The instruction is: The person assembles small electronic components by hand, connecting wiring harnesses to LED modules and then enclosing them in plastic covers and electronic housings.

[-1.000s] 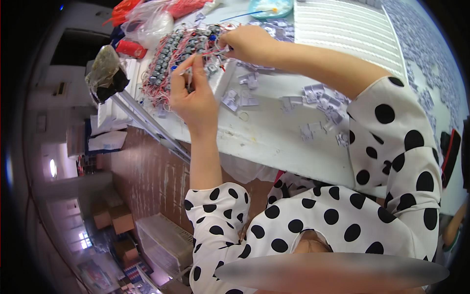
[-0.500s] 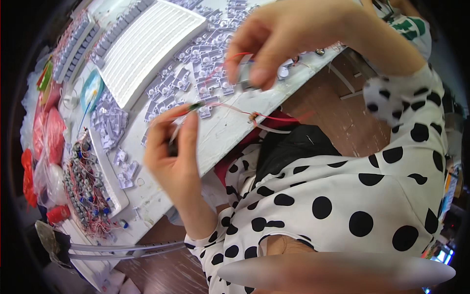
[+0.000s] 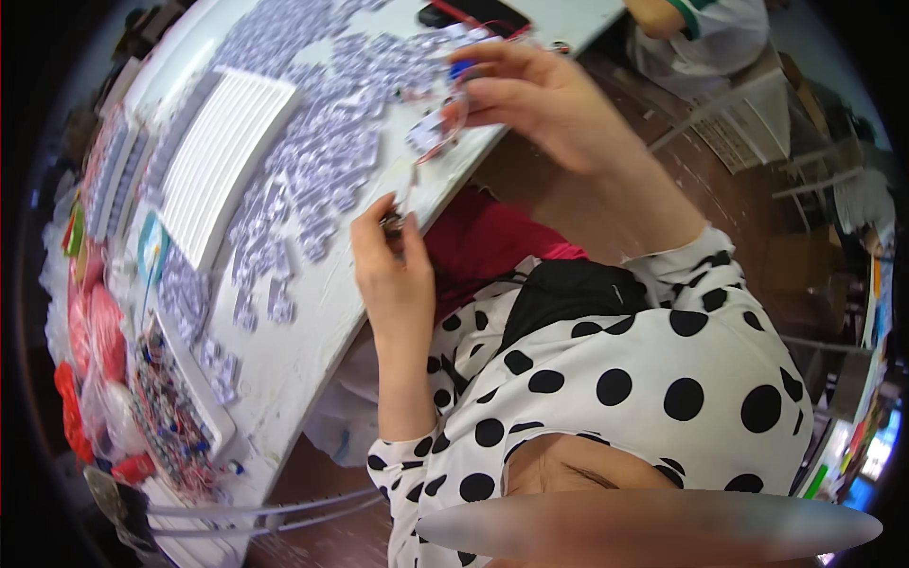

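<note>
My right hand (image 3: 544,104) is raised over the table's near edge, its thumb and fingers closed on a small motor with a blue end (image 3: 462,69). Thin red wires (image 3: 437,150) hang below those fingers, beside a pale plastic housing (image 3: 426,133); whether the housing is held or lies on the table, I cannot tell. Lower and to the left, my left hand (image 3: 396,275) pinches something small and dark at its fingertips, too blurred to name. A thin pale strand (image 3: 413,185) rises from that pinch toward the red wires.
Many pale plastic housings (image 3: 331,161) cover the table beside a ribbed white tray (image 3: 222,156). Another tray (image 3: 222,431) holds small motors with red wires. Plastic bags (image 3: 95,331) lie at the left edge. A person's sleeve (image 3: 724,24) shows at the upper right.
The view has shifted, showing more of the table's far end. My hands stand farther right of the ribbed tray. A blue motor end now shows in my right fingers, where a grey body showed before.
</note>
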Demonstrator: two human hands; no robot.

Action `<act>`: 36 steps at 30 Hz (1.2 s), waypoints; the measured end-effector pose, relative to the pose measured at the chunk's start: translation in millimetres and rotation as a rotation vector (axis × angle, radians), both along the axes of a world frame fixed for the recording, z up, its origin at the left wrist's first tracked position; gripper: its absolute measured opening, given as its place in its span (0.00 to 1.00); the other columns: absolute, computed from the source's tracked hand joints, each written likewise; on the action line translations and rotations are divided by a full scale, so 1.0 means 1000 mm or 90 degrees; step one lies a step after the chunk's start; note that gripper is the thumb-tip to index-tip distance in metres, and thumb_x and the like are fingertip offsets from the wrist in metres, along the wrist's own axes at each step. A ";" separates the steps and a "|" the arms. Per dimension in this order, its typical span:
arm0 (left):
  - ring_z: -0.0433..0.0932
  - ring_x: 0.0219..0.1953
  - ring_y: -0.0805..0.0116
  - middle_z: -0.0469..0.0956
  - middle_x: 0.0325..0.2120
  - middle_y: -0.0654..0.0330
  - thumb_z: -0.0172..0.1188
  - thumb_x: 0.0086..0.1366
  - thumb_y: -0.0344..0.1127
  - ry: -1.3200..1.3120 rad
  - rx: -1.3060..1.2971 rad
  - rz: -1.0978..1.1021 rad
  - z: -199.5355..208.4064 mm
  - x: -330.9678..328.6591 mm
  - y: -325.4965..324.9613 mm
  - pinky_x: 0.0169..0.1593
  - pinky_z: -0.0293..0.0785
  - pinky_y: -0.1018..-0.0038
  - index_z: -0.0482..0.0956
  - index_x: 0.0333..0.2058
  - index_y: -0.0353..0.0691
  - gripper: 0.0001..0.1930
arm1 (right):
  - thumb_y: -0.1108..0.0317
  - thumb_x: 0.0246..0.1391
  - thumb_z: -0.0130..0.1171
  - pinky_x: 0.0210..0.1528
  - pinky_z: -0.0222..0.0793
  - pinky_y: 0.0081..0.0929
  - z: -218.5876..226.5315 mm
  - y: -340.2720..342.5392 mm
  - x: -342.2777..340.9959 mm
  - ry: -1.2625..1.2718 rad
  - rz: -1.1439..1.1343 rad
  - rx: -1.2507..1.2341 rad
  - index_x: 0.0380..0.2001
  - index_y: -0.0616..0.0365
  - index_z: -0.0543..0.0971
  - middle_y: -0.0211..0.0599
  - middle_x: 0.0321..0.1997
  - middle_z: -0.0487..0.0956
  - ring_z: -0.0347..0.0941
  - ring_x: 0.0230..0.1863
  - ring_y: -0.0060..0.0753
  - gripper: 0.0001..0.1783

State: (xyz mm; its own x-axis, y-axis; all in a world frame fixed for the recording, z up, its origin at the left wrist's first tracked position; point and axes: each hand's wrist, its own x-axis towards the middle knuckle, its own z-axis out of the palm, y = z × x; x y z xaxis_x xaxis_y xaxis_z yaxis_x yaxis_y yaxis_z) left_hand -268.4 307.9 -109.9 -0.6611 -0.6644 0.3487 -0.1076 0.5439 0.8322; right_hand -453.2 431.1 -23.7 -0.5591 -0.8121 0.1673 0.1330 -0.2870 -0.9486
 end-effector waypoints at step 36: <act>0.84 0.40 0.64 0.84 0.42 0.56 0.70 0.55 0.19 0.096 -0.146 -0.026 0.059 0.079 -0.023 0.45 0.79 0.72 0.85 0.49 0.37 0.20 | 0.70 0.59 0.68 0.48 0.76 0.21 -0.006 -0.084 0.047 0.164 0.516 0.135 0.60 0.63 0.75 0.35 0.38 0.86 0.81 0.42 0.20 0.27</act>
